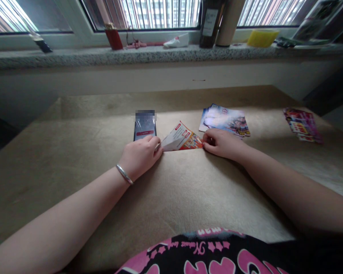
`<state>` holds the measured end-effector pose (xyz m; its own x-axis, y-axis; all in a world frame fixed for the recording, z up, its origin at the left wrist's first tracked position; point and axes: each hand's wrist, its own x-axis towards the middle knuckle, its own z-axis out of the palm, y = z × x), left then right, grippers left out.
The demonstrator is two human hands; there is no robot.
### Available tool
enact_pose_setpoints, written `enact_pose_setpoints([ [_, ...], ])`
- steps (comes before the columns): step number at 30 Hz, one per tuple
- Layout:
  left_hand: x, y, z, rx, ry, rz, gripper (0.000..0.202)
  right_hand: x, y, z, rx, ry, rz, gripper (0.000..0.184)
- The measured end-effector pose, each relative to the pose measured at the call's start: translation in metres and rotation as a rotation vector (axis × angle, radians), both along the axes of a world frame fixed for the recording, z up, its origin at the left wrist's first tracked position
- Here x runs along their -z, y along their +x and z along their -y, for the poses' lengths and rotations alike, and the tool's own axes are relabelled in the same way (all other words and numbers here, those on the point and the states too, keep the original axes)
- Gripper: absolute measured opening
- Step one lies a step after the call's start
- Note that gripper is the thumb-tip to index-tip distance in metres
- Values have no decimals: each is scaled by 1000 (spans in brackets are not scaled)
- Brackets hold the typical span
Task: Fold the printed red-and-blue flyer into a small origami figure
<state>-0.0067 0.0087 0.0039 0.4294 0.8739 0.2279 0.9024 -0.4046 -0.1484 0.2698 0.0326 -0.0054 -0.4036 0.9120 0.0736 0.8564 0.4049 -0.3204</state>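
A sheet of printed paper (183, 140), folded into a triangle with its peak pointing away from me, lies on the table between my hands. My left hand (141, 155), with a silver bangle at the wrist, pinches its left corner. The right corner is held between the thumb and fingers of my right hand (221, 142). Just beyond my left hand lies a smartphone (145, 127) with its screen lit, its lower end partly covered by that hand. Behind my right hand rests a fanned stack of colourful printed leaflets (227, 118).
Another pile of pink and purple printed cards (302, 125) sits at the table's right. On the stone windowsill (82, 57) stand a red lighter-shaped object (113, 37), a dark bottle (209, 24), a beige cylinder (230, 24) and a yellow block (262, 38). The tan table (171, 198) meets the wall below.
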Motion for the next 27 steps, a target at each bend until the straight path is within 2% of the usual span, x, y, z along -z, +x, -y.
enact_pose_setpoints([
  [7,6,-5,-6,152,-36,137,19,3,3,-2,-76,-7,-212,9],
  [12,7,-11,-10,299,-10,182,18,1,3,0,-238,121,-257,8],
  [16,7,-12,-10,437,-20,158,18,2,4,-1,-396,164,-222,6],
  [20,7,-10,-11,519,-21,139,22,2,4,-1,-481,164,-141,11],
  [27,7,-7,-10,524,-14,57,24,1,1,4,-494,289,17,12],
])
